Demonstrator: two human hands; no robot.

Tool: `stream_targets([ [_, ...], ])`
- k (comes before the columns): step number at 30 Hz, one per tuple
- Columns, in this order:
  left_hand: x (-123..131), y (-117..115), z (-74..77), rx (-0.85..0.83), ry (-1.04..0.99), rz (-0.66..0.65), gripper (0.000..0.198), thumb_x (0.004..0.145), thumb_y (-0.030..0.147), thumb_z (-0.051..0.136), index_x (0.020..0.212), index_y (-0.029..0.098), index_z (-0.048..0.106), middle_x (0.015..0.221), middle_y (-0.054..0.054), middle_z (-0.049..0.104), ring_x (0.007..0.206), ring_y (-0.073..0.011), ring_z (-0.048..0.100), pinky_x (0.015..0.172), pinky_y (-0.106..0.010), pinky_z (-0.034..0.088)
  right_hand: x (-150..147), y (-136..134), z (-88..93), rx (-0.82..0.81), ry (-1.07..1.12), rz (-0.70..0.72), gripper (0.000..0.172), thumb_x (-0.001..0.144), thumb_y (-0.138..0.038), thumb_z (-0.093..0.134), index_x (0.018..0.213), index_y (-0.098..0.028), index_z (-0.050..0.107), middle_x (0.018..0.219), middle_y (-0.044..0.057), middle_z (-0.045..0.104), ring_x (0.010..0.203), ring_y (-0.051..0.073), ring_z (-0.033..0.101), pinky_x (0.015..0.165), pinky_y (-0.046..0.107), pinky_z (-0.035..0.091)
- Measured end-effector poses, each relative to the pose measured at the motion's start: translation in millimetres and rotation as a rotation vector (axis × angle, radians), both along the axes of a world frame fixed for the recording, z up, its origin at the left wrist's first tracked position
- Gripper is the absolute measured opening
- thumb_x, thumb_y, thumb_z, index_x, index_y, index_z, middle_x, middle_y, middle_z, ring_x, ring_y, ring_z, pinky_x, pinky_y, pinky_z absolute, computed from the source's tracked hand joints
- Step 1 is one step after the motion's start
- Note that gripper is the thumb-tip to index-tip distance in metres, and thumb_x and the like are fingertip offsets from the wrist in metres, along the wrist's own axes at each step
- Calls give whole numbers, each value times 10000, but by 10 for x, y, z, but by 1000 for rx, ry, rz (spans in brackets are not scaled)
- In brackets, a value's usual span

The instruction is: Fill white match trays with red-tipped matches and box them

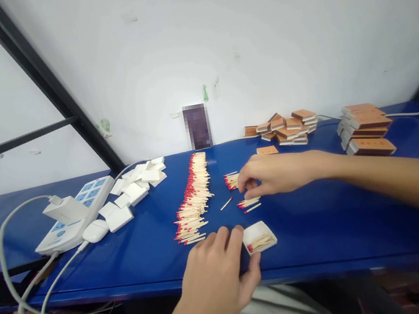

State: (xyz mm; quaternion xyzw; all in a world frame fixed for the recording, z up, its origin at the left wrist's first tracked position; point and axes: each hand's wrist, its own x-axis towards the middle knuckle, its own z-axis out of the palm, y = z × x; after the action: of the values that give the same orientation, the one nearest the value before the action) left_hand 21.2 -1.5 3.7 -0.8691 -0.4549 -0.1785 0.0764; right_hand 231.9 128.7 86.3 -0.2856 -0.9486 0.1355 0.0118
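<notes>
My left hand [221, 273] is at the front edge of the blue table, its fingers and thumb around the left side of a small white tray [271, 243] with some matches [261, 241] lying in it. Above the small match piles [231, 181], my right hand [263, 176] reaches in from the right with bent fingers; its fingertips are over the matches, and what they hold, if anything, is hidden. A long row of red-tipped matches [195, 191] runs away from me, left of the right hand. One loose match [226, 203] lies between the row and the piles.
White trays [135, 191] are heaped on the left, beside a power strip [95, 195] with cables. Orange matchboxes [289, 130] lie in a heap at the back right, with more stacked [368, 130] farther right. One box [267, 150] lies behind my right hand.
</notes>
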Motion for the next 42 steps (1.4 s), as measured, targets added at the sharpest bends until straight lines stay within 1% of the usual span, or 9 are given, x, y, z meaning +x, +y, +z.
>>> stream_targets([
  [7,6,7,0,10,0,0,237,956,356,427,1108,196,511,856,-40,572,706,-250,605,570,-377,514,-234,-2,-74,173,-46,92,171,907,-218,569,1005,-206,708,936,58,713,862,193,630,670,271,378],
  [14,-7,-4,-14,38,-14,-6,244,954,356,426,1103,187,521,852,-43,574,701,-247,609,563,-368,514,-482,-25,-118,257,-130,245,130,909,-134,525,873,-141,649,787,44,670,647,135,534,705,306,310],
  [18,-9,-10,-18,19,-12,-15,257,956,366,428,1118,188,516,856,-44,574,711,-253,610,577,-377,520,-417,-32,-92,271,-95,223,155,936,-168,486,935,-142,639,729,46,639,632,155,506,659,294,302],
  [22,-8,-4,-5,11,-15,-10,248,957,363,427,1109,191,520,853,-43,569,714,-253,610,581,-377,524,-407,-37,-70,135,-105,184,147,919,-197,532,1010,-170,644,784,57,647,695,170,539,590,259,305],
  [26,-5,-2,7,30,-12,-10,237,954,352,425,1091,190,531,842,-40,567,705,-243,607,571,-360,517,-456,-21,-130,64,-115,216,147,938,-169,469,969,-172,613,708,24,615,595,145,483,559,259,301],
  [31,-8,-8,2,30,0,-7,237,952,351,431,1090,190,536,837,-39,569,697,-234,602,570,-348,513,-340,-20,-138,151,67,261,147,964,-205,441,952,-165,582,937,77,629,713,152,515,642,271,366],
  [35,-8,-5,-10,36,-8,-20,270,962,365,413,1129,184,523,857,-48,575,720,-253,614,585,-375,524,-117,-15,-89,108,94,179,115,937,-180,477,939,-179,592,797,29,624,681,149,522,633,265,371],
  [39,-4,5,-12,29,-5,-20,275,967,362,402,1144,185,515,861,-48,576,715,-258,615,578,-383,525,35,9,-114,80,167,176,224,936,-153,441,1063,-169,624,939,62,677,828,173,594,746,282,425],
  [42,-6,9,-8,31,-11,-31,273,968,366,409,1149,188,509,875,-49,581,729,-260,619,583,-384,525,42,22,-146,68,224,163,258,914,-135,451,1059,-173,662,984,65,691,877,175,614,793,286,439],
])
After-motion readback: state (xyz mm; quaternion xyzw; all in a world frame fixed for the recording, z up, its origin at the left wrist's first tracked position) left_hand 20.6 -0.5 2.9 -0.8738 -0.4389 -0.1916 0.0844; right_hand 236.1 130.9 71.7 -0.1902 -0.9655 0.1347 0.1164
